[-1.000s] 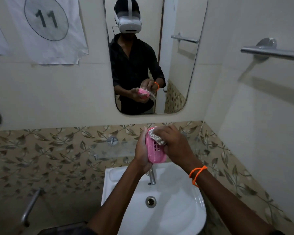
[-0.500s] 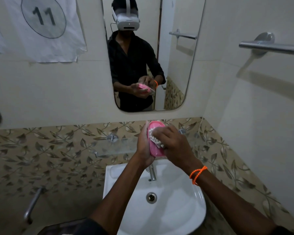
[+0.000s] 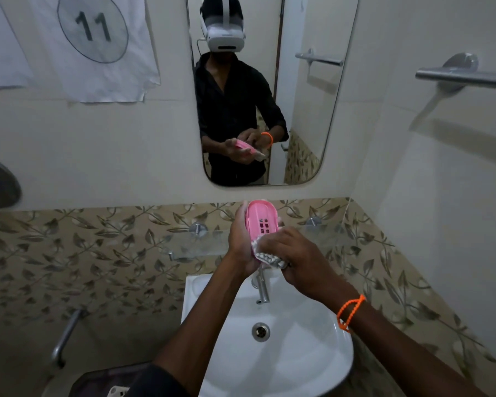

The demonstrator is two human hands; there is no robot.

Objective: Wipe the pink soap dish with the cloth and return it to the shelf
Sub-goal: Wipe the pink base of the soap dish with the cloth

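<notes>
Looking down at a bathroom corner: cream wall tiles up top, a leaf-pattern tile band [image 3: 69, 253] lower down, and a rounded mirror [image 3: 304, 110] on the wall showing the person's reflection. Left of it hangs a sheet of paper [image 3: 98, 47] with a circled 11. A metal towel bar [image 3: 464, 77] is on the right wall. Below, there's a white sink [image 3: 298, 353] with a chrome tap [image 3: 261, 287] and a drain. Just above the sink is a glass shelf [image 3: 195, 242] on the leafy tiles, sitting behind the hands.

Left hand [image 3: 241, 247] is wrapped around the pink soap dish [image 3: 261, 222] from the side and back, holding it upright over the tap so the slotted inside faces the camera. Right hand [image 3: 295, 259], orange beaded bracelet [image 3: 350, 310] on the wrist, has its fingers curled round a bunched-up whitish cloth [image 3: 265, 255] and is pressing it against the lower end of the dish. So the dish is in the air in front of the shelf, not on it.
</notes>
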